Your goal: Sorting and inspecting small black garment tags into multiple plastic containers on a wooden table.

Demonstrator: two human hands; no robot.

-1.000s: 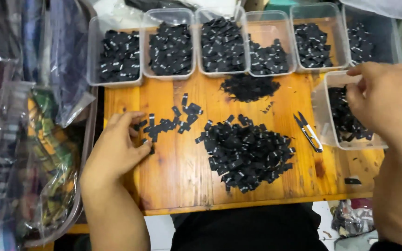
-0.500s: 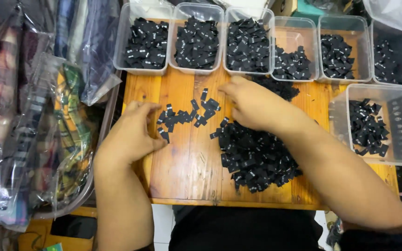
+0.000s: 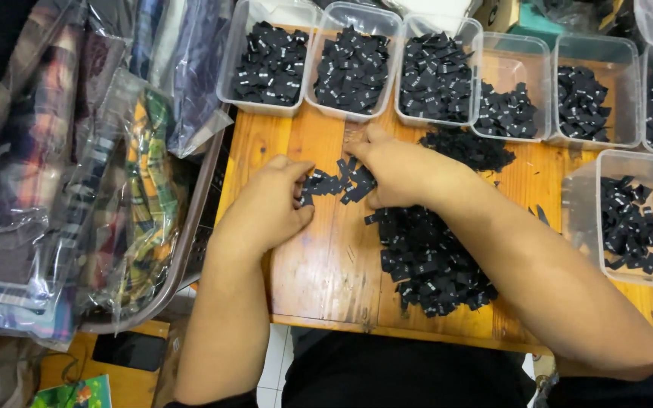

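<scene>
Hands meet over a small cluster of black fabric labels (image 3: 335, 183) near the middle of the wooden worktop (image 3: 326, 264), closer to its far edge than its near one. The left hand (image 3: 266, 211) lies curled, fingertips touching the cluster's left end; its grip looks pressed together on a label, though the fingers hide this. The right hand (image 3: 398, 170) rests flat, fingers spread over the cluster's right side. A big heap of labels (image 3: 428, 261) lies just beside it toward the near edge, clear tubs (image 3: 349, 60) lining the far edge. Sorting goes best by sliding one label free, keeping cluster and heap apart.
</scene>
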